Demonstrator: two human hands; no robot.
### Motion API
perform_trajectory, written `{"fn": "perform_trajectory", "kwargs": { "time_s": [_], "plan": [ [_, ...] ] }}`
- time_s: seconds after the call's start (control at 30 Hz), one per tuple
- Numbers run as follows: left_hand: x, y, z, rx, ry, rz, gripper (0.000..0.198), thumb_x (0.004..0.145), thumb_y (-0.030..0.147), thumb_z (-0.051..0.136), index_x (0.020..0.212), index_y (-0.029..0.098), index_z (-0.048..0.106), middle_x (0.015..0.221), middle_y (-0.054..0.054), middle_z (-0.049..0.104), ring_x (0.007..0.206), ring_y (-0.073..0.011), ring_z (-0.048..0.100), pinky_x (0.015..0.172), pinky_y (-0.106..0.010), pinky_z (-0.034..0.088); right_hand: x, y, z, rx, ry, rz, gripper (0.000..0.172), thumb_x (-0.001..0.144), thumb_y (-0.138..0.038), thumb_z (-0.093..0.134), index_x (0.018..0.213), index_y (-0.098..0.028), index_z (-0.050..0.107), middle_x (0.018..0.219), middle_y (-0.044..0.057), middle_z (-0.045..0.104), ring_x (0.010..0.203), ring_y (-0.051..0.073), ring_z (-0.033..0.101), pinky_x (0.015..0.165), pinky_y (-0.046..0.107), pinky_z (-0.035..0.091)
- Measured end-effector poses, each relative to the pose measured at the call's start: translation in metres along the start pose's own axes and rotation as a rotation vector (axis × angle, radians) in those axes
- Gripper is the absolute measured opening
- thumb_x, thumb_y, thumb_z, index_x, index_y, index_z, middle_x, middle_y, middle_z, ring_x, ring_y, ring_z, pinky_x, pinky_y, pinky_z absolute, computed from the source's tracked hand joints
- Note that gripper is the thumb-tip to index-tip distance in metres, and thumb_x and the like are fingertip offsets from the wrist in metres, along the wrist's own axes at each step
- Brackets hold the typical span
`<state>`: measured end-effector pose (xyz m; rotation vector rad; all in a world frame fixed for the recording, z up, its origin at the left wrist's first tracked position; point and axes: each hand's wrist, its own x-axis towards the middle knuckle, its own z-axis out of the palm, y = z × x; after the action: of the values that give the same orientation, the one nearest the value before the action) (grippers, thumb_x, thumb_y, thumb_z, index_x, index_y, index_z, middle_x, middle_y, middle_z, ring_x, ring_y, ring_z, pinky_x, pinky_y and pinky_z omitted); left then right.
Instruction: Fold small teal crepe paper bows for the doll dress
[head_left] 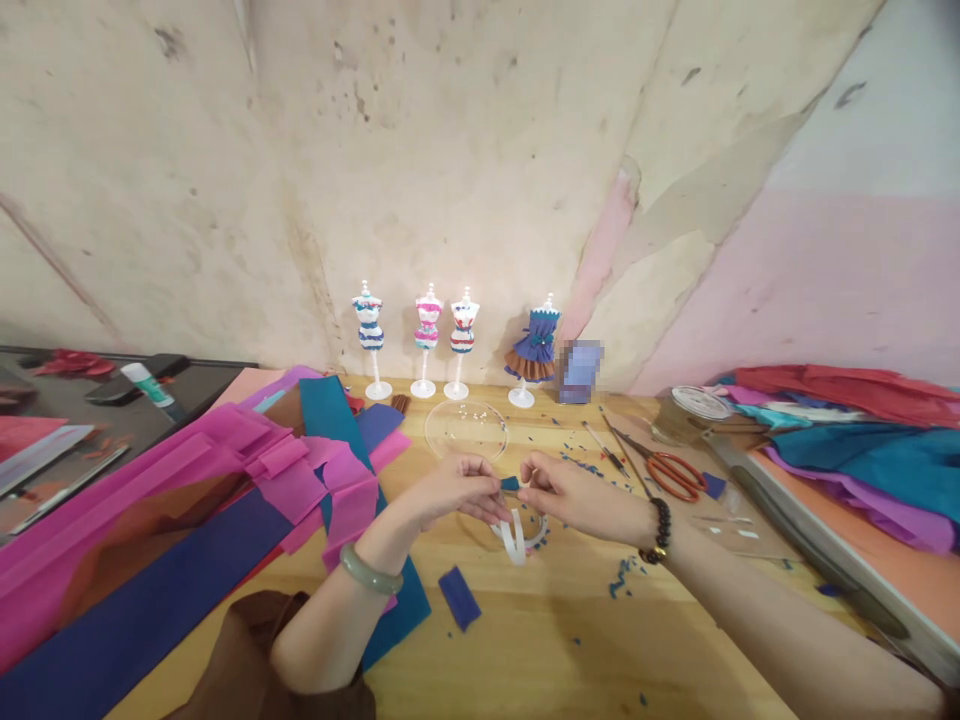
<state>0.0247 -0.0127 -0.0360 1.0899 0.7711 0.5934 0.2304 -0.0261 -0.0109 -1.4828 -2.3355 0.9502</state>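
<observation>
In front of me, my left hand (466,488) and my right hand (566,490) meet over the table. A small teal piece of crepe paper (510,483) spans the gap between them, with the fingertips of both hands pinching its ends. Just under my left fingertips a white strip (514,545) curves down in a loop; whether those fingers also hold it I cannot tell. Behind the strip lies a pale ring-shaped roll (541,532), partly covered. A folded dark blue paper piece (459,598) rests on the wood nearer to me.
Several small dress forms (463,330) stand along the wall, one wearing a blue and brown paper dress (536,345). Orange-handled scissors (675,475) lie right, near stacked coloured paper (862,450). Pink crepe paper (247,470) covers the left. A clear round dish (433,455) sits beyond my hands.
</observation>
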Motion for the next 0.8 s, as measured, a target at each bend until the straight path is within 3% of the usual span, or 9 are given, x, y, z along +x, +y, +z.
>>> {"fn": "perform_trajectory", "kwargs": {
  "time_s": [0.8],
  "plan": [
    [0.0002,-0.0019,-0.0014,0.033,-0.008,-0.022,0.029,0.067,0.036,0.075,0.076,0.016,0.057,0.072,-0.005,0.071,0.072,-0.0217,0.072,0.072,-0.035,0.056,0.0055,-0.0025,-0.0012,0.081,-0.035,-0.046,0.008,0.086,-0.027,0.049,0.086,-0.022,0.044,0.061,-0.006,0.052,0.056,0.012,0.047,0.052,0.023,0.033]
  ]
}}
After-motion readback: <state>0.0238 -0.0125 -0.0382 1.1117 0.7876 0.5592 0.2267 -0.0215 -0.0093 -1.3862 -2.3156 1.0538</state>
